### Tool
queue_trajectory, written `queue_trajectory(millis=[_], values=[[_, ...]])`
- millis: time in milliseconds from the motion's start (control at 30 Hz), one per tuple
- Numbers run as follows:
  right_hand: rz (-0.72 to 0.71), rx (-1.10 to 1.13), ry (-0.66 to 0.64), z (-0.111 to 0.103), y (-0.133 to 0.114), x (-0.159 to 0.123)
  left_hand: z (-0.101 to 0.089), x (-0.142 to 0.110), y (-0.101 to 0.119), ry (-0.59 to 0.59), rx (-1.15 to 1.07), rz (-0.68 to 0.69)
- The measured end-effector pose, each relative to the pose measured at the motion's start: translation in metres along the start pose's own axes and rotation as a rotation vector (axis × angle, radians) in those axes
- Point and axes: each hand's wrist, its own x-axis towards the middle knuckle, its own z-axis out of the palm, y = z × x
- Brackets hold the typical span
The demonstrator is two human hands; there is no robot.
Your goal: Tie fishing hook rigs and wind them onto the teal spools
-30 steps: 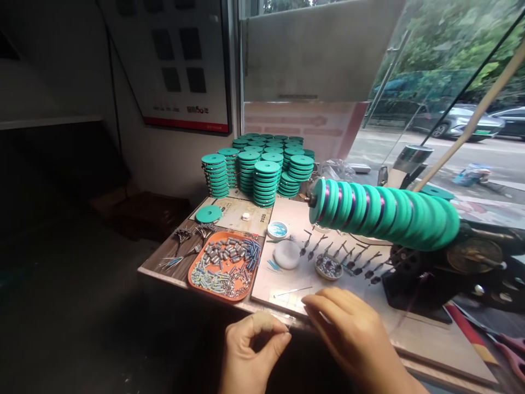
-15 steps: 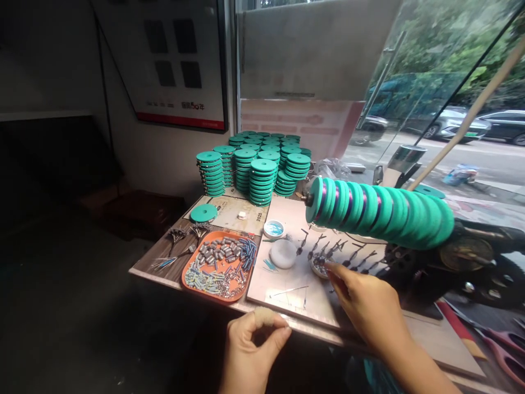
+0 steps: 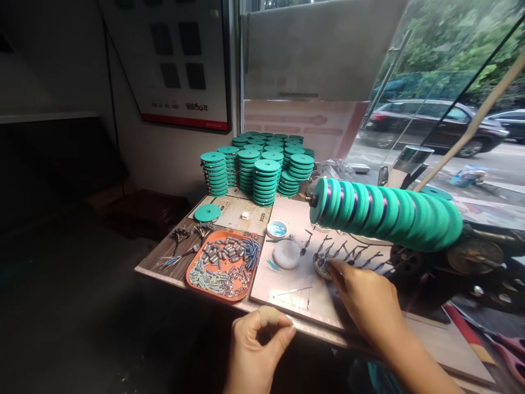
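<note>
My left hand [image 3: 262, 342] is closed in a pinch at the table's front edge, thumb against a forefinger that wears a tan bandage. Whatever it pinches is too small to make out. My right hand [image 3: 365, 298] reaches over the board [image 3: 287, 293], its fingertips together at a small round dish [image 3: 322, 268] of tiny metal parts. Whether a part is between those fingertips cannot be seen. Left of the dish sits a round white pad [image 3: 286, 255]. Thin wire pieces [image 3: 293, 291] lie on the board nearer to me.
An orange tray [image 3: 188, 276] holds sinkers and small tubes. Stacked green foam spools [image 3: 268, 180] stand behind. A winding machine [image 3: 463, 257] carries a row of green spools [image 3: 381, 210] at right, above dark clips [image 3: 348, 253]. Scissors [image 3: 511, 355] lie at far right.
The view has shifted slightly, so the table sits a little further right. Both hands keep nearly the same pose, the right one still at the small dish. Outside, a dark car has come into view.
</note>
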Motion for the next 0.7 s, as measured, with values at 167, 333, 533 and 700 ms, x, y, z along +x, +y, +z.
queue_trajectory(millis=[167, 333, 533, 700], values=[[0.006, 0.323, 0.243, -0.003, 0.004, -0.023, -0.002, 0.001, -0.005, -0.036, 0.044, 0.012], [0.128, 1.107, 0.065, -0.024, -0.012, -0.054, -0.005, 0.0, -0.002, -0.124, 0.113, -0.013], [0.229, 1.638, -0.295, -0.025, -0.04, -0.056, -0.005, -0.005, -0.003, -0.142, 0.114, 0.005], [0.275, 1.713, -0.33, -0.02, -0.047, -0.055, -0.002, -0.006, -0.003, -0.092, 0.088, 0.07]])
